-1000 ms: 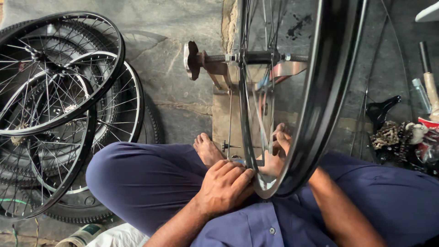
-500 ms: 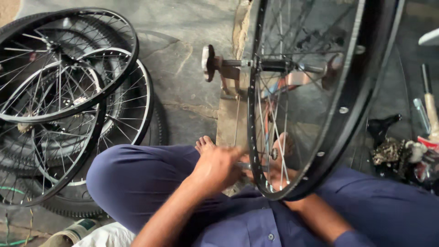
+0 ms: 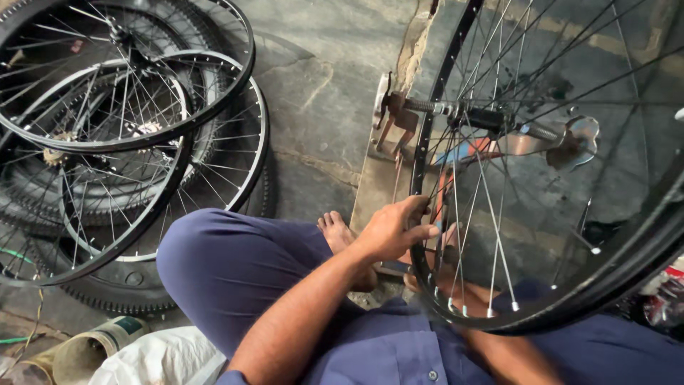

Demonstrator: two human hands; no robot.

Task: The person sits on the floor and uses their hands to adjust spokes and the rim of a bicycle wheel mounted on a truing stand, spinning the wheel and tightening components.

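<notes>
A black bicycle wheel rim [image 3: 430,135] with silver spokes stands upright in front of me, its hub [image 3: 486,117] held on the axle of a metal stand [image 3: 389,107]. My left hand [image 3: 394,229] curls around the rim's left edge low down, fingers over the rim. My right hand [image 3: 456,284] is behind the lower spokes inside the wheel, partly hidden; what it holds I cannot tell. I sit cross-legged in blue trousers, with a bare foot [image 3: 335,232] just left of the wheel.
A pile of spoked wheels [image 3: 142,135] leans over a knobbly tyre [image 3: 107,294] at the left on the concrete floor. A tin can [image 3: 85,349] and a white sack [image 3: 160,355] lie at the bottom left. Small parts [image 3: 666,299] sit at the right edge.
The view has swung so the wheel shows more face-on. My left hand has moved from near my lap up onto the rim's left edge.
</notes>
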